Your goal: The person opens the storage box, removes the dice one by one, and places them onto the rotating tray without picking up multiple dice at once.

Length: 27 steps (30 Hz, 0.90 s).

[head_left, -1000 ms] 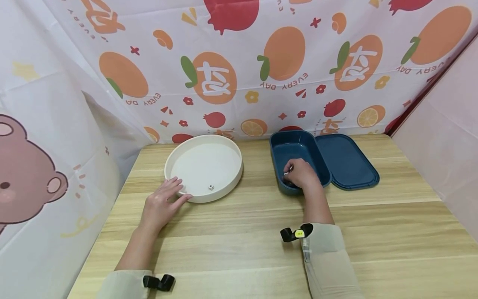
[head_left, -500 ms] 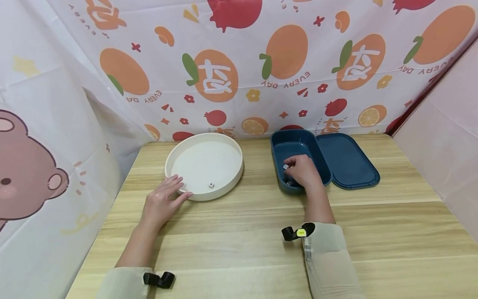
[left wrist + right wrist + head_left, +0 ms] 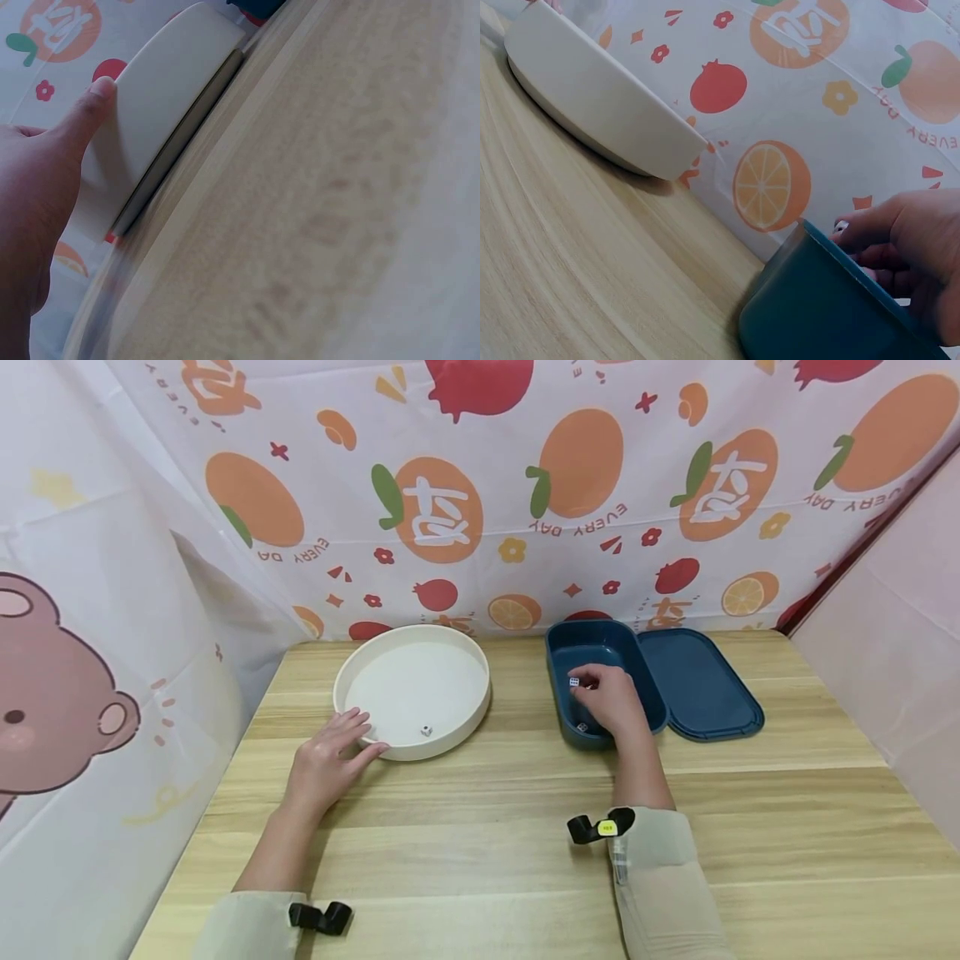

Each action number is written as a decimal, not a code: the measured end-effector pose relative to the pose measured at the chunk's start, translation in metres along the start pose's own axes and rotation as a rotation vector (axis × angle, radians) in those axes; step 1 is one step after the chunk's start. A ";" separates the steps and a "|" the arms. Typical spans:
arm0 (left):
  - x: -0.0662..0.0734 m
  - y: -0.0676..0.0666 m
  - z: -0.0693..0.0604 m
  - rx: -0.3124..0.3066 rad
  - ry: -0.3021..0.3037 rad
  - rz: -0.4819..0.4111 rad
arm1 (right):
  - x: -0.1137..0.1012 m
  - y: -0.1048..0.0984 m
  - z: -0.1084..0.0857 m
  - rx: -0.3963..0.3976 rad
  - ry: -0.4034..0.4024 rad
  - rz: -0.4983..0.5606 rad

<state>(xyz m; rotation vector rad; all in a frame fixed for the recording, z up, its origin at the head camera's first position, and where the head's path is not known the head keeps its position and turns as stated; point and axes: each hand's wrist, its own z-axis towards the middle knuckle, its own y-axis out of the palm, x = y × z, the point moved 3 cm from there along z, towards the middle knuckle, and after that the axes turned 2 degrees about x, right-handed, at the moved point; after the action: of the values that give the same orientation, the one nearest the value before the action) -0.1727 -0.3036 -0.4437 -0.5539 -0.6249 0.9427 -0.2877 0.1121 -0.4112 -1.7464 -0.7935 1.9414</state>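
Observation:
My right hand [image 3: 611, 697] is over the dark blue box [image 3: 567, 737], pinching a white die [image 3: 573, 682] between thumb and fingertips. That die [image 3: 841, 225] shows just above the box wall in the right wrist view. Another die [image 3: 582, 727] lies inside the box near its front end. My left hand [image 3: 326, 764] rests at the near left rim of the round white tray [image 3: 472, 727], fingers extended. In the left wrist view the thumb [image 3: 94, 101] lies straight along the tray's outer side. One die [image 3: 426, 730] sits in the tray near its front edge.
A dark blue lid [image 3: 701, 685] lies flat on the wooden table [image 3: 480, 843], right against the box. Behind the tray and box hangs a fruit-print cloth [image 3: 510, 510]. More cloth closes off the left and right sides.
My right hand has risen a little inside the box, and the pinched die has come into sight at its fingertips. My left hand stays on the tray rim.

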 end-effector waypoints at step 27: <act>0.000 -0.003 0.003 -0.020 -0.018 -0.008 | -0.097 0.099 -0.011 -0.037 -0.337 0.099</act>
<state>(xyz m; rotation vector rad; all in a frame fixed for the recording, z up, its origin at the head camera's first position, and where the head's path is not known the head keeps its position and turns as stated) -0.1727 -0.3044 -0.4395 -0.5614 -0.6528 0.9356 -0.2567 -0.0236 -0.4030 -1.5235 -0.8724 2.3397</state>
